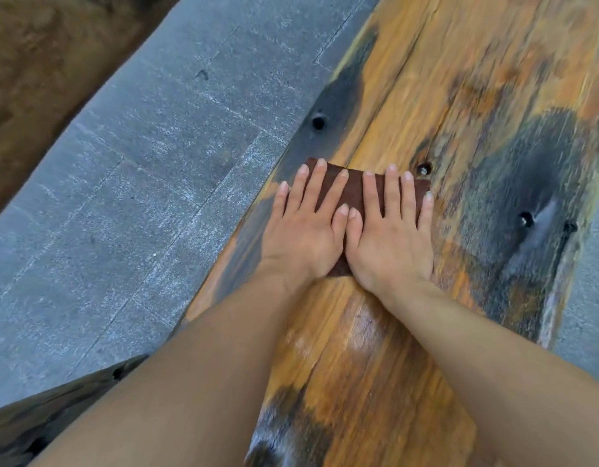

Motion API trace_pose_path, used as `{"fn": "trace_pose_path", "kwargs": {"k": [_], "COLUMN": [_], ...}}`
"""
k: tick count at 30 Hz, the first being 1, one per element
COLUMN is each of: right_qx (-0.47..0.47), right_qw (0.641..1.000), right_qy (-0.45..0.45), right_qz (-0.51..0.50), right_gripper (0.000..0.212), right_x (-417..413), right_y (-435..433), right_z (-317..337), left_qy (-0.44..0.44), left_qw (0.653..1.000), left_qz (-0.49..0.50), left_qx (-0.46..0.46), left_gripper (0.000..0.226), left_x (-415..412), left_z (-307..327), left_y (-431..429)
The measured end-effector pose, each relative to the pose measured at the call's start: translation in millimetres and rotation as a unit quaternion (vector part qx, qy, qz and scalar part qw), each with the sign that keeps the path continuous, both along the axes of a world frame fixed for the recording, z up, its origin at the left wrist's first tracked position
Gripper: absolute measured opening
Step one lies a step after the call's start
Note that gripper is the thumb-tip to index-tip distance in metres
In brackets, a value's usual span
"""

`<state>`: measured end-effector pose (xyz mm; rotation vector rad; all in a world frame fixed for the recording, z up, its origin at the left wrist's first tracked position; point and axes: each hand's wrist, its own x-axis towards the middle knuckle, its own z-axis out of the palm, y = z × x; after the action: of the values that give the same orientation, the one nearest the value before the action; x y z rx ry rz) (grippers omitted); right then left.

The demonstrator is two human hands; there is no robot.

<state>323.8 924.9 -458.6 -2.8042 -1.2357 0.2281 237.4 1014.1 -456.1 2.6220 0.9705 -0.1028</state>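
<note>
Fingers (325,190) spread flat on brown sandpaper sheet (353,192), left hand (306,227) beside right hand (391,237) (thumbs touching), pressing it onto weathered wooden plank (409,112), grey paving (149,163) alongside.

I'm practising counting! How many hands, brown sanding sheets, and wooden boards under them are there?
Hands: 2 (left hand, right hand)
Brown sanding sheet: 1
Wooden board: 1
Total: 4
</note>
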Motion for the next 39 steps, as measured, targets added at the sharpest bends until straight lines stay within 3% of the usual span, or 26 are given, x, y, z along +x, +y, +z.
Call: {"fn": "trace_pose_path", "kwargs": {"k": [14, 29, 39], "right_qx": [0.01, -0.011, -0.007], "right_qw": [0.999, 0.996, 0.995], "right_qy": [0.019, 0.054, 0.045], "right_qz": [0.036, 0.069, 0.084], "right_gripper": [0.06, 0.061, 0.058], "right_x": [-43, -187, -221], "right_y": [19, -45, -78], "right_z": [0, 12, 18], "left_qy": [0.015, 0.023, 0.049], "left_qw": [0.998, 0.995, 0.994], "left_qz": [0.061, 0.096, 0.094], "left_qx": [-0.02, 0.014, -0.026], "left_gripper": [0.053, 0.052, 0.051], "left_x": [-51, -200, -233], "left_z": [2, 2, 8], "left_y": [4, -69, -100]}}
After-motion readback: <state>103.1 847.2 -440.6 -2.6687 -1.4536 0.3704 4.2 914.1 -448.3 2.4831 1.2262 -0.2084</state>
